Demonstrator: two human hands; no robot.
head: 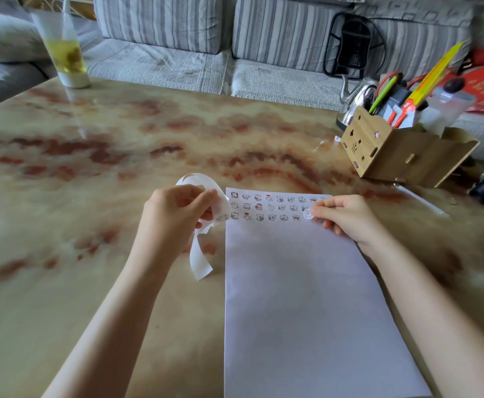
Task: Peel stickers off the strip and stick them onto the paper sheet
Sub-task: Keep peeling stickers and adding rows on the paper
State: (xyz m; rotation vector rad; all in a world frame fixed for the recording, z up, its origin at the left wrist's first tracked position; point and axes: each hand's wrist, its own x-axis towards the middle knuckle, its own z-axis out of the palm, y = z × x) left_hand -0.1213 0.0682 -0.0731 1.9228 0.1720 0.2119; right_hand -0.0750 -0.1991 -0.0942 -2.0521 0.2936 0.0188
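A white paper sheet (pixel 298 297) lies on the marble table in front of me, with three rows of small cartoon stickers (pixel 272 206) across its top. My left hand (pixel 174 214) grips a curled white sticker strip (pixel 200 254) just left of the sheet; the strip loops above the hand and hangs below it. My right hand (pixel 347 216) pinches one small sticker (pixel 308 214) at the right end of the third row, low over the sheet.
A wooden desk organiser (pixel 401 150) full of pens and scissors stands at the back right, a metal kettle (pixel 352 101) behind it. A tall glass of yellow drink (pixel 65 53) stands at the back left. A striped sofa runs behind the table (pixel 91 156).
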